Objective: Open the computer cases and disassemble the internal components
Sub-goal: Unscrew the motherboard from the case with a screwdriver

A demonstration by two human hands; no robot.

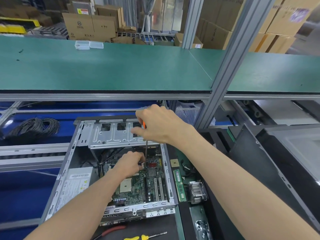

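Right hand (161, 125) fingers grip the orange-handled screwdriver (146, 148), shaft vertical, tip on the motherboard (138, 184). Left hand (130, 163) fingers pinch a small connector beside the tip. The open computer case (69, 172) rests on the counter.

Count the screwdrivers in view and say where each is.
2: an orange-handled screwdriver in the right hand, and a yellow-handled screwdriver on the bench edge. Others may be hidden.

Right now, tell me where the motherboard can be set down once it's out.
Roomiest: the green shelf overhead, bare apart from two clear boxes at its far edge. Crowded: the strip right of the case, holding a RAM stick, CPU and heatsink. Tools lie along the near edge.
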